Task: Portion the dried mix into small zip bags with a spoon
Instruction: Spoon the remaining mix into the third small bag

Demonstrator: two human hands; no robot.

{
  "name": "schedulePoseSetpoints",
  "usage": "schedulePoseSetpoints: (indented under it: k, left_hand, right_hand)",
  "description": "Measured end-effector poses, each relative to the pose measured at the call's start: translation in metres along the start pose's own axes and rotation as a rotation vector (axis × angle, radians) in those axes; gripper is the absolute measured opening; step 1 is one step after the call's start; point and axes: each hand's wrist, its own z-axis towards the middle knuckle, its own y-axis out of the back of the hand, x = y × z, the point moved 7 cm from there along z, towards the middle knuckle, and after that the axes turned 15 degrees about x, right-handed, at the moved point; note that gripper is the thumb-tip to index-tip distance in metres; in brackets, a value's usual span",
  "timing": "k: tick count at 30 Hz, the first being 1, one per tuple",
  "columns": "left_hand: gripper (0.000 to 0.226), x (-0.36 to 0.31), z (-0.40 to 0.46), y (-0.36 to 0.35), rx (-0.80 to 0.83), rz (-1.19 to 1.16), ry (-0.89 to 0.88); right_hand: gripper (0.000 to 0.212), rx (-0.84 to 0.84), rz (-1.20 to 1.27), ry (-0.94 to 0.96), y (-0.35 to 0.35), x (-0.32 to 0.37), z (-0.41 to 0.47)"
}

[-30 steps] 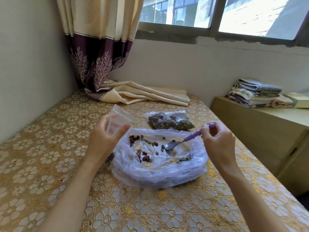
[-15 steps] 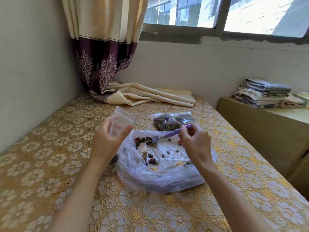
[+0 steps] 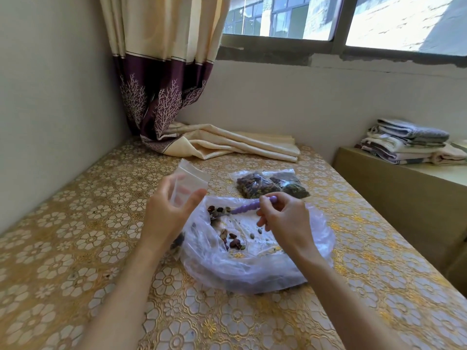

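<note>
My left hand (image 3: 166, 218) pinches the flimsy small clear zip bag (image 3: 190, 184) near its mouth; my right hand (image 3: 285, 221) grips the loaded purple-handled spoon (image 3: 236, 210).

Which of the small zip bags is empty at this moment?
The small zip bag that the left hand holds up is empty. The two filled bags lie on the table behind the big plastic bag.

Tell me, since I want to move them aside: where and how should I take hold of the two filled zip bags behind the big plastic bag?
Pinch the filled zip bags at their flat empty top strips, along the far edge, coming from above and behind. The bulging bodies hold loose mix, while the near side is crowded by the big plastic bag and the right hand with the spoon.
</note>
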Motion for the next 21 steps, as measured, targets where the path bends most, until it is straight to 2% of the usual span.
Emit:
schedulePoseSetpoints:
  k: [3,9,21]
  left_hand:
    - [0.071,0.001,-0.001,0.000,0.010,-0.025,0.010]
    - [0.067,0.000,0.000,0.001,0.019,-0.012,0.006]
    - [0.071,0.001,0.003,-0.006,0.072,0.164,0.018]
  right_hand:
    - [0.017,0.004,0.145,-0.031,-0.010,-0.007,-0.002]
    - [0.025,0.023,0.492,-0.256,-0.010,-0.032,-0.005]
    - [0.015,-0.031,0.555,-0.290,0.023,-0.036,-0.016]
